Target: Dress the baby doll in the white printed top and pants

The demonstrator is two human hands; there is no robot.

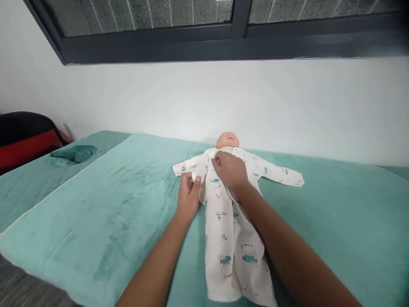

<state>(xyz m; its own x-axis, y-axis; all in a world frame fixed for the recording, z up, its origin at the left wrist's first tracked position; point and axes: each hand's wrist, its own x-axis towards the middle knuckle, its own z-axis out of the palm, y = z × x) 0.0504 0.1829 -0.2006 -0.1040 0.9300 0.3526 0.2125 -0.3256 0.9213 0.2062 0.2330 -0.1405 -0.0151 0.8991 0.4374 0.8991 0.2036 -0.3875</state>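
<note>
Wide bare teal plush blanket (105, 204) lies open left of my hands and beyond the doll's far sleeve; only a folded dark-green cloth (75, 152) sits far left.

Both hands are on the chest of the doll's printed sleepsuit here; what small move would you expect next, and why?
Probably drawing the front edges together at the chest. The left hand pinches the sleepsuit near the doll's armpit, while the right hand rests its fingertips just under the collar. The front panel looks loose and folded there, so closing it from the top seems the likely step.
</note>
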